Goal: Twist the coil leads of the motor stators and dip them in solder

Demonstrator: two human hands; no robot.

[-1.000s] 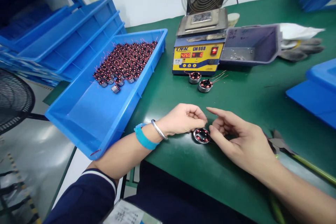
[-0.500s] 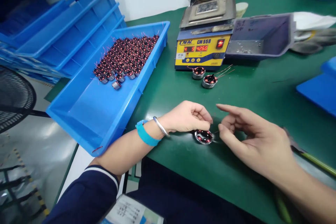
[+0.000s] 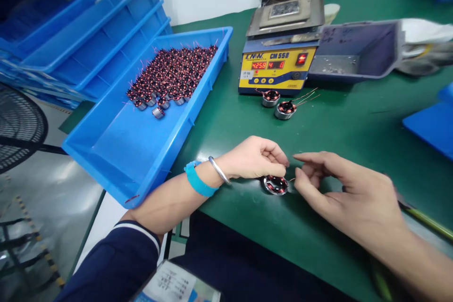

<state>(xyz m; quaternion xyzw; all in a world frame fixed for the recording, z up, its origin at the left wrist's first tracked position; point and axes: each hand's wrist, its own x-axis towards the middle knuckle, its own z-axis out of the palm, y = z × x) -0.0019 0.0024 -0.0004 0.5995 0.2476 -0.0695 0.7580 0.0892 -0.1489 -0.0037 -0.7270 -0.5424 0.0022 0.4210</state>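
Note:
A small motor stator (image 3: 276, 186), a metal ring with copper windings and a black core, rests on the green table. My left hand (image 3: 256, 156) is closed on its far edge, thumb and fingers together; the fingertips hide part of the ring. Just right of it, my right hand (image 3: 339, 184) has thumb and index finger apart, near a thin wire end that sticks out from the ring. Two more items, a stator (image 3: 271, 98) and a second stator with long upright copper wires (image 3: 286, 109), stand farther back.
A blue tray (image 3: 116, 144) at left holds a heap of stators. Behind stands a yellow-fronted solder pot (image 3: 278, 70) with lit red digits, beside a grey bin (image 3: 368, 49). A tool with a green handle (image 3: 428, 222) lies right, partly behind my arm.
My right index finger has lowered toward the thumb, narrowing the gap. My left hand and the stator stay nearly still. The view has shifted slightly, and the digits on the display differ.

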